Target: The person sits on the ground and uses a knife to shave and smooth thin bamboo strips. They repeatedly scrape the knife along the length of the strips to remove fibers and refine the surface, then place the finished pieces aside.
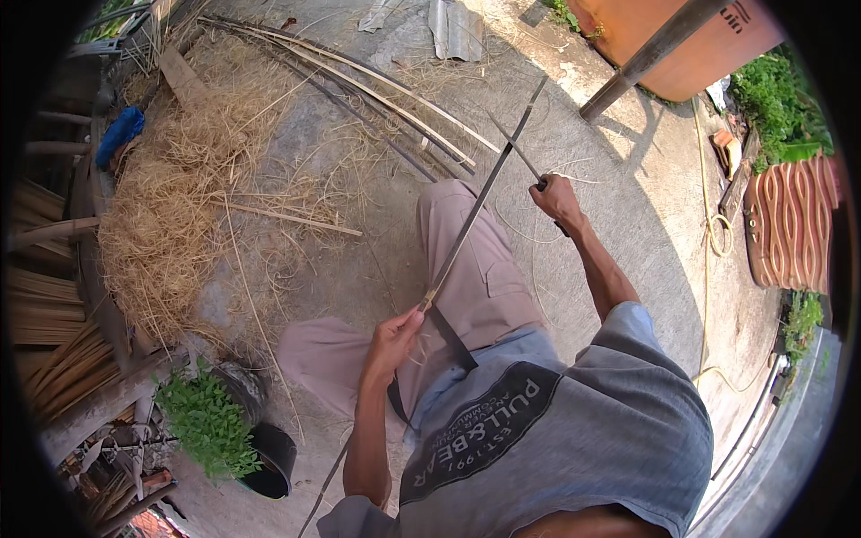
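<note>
My left hand (392, 345) is closed around a long, narrow, dark bamboo strip (477, 208), just above my lap. The strip slants away over my raised knee to the upper right. A dark length also trails below my left forearm, perhaps the same strip. In my right hand (557, 199) is a knife (517, 150), fist wrapped round its handle. Its thin blade points up and left, crossing the strip near the far end in this view; whether they touch I cannot tell. A dark strap or band (451, 339) lies across my lap.
A heap of pale shavings (170, 197) covers the left ground. Several long strips (386, 85) lie ahead. Left are stacked bamboo bundles (49, 305), a leafy plant (206, 421) and a black pot (273, 457). A post (641, 63) and orange container (673, 40) stand far right.
</note>
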Tool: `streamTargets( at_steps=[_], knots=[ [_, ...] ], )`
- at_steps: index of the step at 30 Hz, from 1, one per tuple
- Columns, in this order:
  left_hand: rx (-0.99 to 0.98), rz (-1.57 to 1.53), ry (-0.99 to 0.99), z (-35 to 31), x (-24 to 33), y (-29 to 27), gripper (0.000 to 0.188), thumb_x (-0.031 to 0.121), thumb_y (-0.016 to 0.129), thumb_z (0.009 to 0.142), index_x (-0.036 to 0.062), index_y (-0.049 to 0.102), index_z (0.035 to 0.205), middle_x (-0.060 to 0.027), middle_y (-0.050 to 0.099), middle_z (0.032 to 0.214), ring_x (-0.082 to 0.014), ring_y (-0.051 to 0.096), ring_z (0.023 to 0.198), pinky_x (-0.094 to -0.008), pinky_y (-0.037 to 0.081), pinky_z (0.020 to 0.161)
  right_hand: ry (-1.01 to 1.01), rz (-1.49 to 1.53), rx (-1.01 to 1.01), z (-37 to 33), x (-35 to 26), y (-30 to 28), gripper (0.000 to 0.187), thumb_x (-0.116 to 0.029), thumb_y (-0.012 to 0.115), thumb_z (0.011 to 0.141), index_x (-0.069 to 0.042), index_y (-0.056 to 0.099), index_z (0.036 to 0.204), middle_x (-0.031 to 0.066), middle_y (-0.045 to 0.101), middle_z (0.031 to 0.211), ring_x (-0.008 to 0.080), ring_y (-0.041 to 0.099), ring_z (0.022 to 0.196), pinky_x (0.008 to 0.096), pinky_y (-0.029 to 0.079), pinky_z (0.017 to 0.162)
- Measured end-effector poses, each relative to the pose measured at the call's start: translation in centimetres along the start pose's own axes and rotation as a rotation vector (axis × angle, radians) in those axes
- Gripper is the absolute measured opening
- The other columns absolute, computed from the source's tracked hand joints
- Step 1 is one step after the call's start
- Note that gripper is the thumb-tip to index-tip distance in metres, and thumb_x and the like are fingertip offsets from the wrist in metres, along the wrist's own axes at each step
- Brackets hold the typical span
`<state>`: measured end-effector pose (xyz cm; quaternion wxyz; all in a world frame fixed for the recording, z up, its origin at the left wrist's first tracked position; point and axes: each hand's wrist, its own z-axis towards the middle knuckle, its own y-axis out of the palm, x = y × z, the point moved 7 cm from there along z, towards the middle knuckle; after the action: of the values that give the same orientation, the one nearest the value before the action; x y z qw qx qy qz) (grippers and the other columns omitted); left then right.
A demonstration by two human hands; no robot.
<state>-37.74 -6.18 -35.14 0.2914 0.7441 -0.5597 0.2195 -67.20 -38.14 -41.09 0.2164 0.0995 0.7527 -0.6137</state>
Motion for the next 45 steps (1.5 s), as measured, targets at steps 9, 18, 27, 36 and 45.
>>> streamTargets(
  at_steps=[9,18,27,36,45],
  knots=[
    [0.039,-0.035,-0.227,-11.2,-7.3,-8.8,0.045,0.036,0.063,0.102,0.0019,0.064,0.132,0.0110,0.031,0.062,-0.0007,0.028,0.049,-0.0212,0.021,0.043,-0.102,0.130,-0.019,0.1,-0.4,2.2,0.027,-0.020,0.066,0.081,0.007,0.066,0.081,0.0255,0.060,0.063,0.0360,0.064,0.058,0.0464,0.051,0.062],
    [0.063,0.030,-0.291,-16.3,-10.6,-14.4,0.041,0.033,0.066,0.100,0.0017,0.066,0.128,0.0072,0.042,0.060,-0.0026,0.033,0.048,-0.0229,0.024,0.045,0.063,0.104,0.133,4.2,5.3,0.0,0.038,-0.031,0.068,0.086,0.003,0.061,0.070,0.0129,0.063,0.058,0.0203,0.063,0.050,0.0366,0.054,0.050],
    [0.197,0.398,-0.110,-14.9,-7.5,-15.1,0.032,0.024,0.064,0.098,0.0047,0.072,0.122,0.0048,0.048,0.065,-0.0053,0.041,0.058,-0.0255,0.034,0.052,0.087,0.353,0.227,-1.0,-1.3,-2.0,0.043,-0.035,0.072,0.089,0.002,0.052,0.098,0.0179,0.063,0.072,0.0305,0.064,0.061,0.0421,0.052,0.058],
    [0.640,0.976,0.413,-17.5,-4.1,-14.6,0.025,0.015,0.068,0.096,-0.0035,0.072,0.113,-0.0157,0.076,0.090,-0.0237,0.071,0.074,-0.0336,0.052,0.066,-0.417,-0.197,-0.189,-6.9,-6.2,-1.2,0.027,-0.025,0.066,0.091,0.000,0.059,0.094,0.0237,0.067,0.076,0.0405,0.068,0.072,0.0505,0.054,0.067],
    [0.612,0.908,0.217,-17.6,-5.0,-15.3,0.025,0.020,0.066,0.094,0.0052,0.075,0.113,-0.0171,0.074,0.093,-0.0321,0.072,0.081,-0.0387,0.053,0.072,0.015,-0.188,0.011,-1.2,2.4,-3.4,0.030,-0.029,0.063,0.090,0.001,0.062,0.095,0.0256,0.069,0.083,0.0427,0.069,0.079,0.0515,0.055,0.072]
  ],
)
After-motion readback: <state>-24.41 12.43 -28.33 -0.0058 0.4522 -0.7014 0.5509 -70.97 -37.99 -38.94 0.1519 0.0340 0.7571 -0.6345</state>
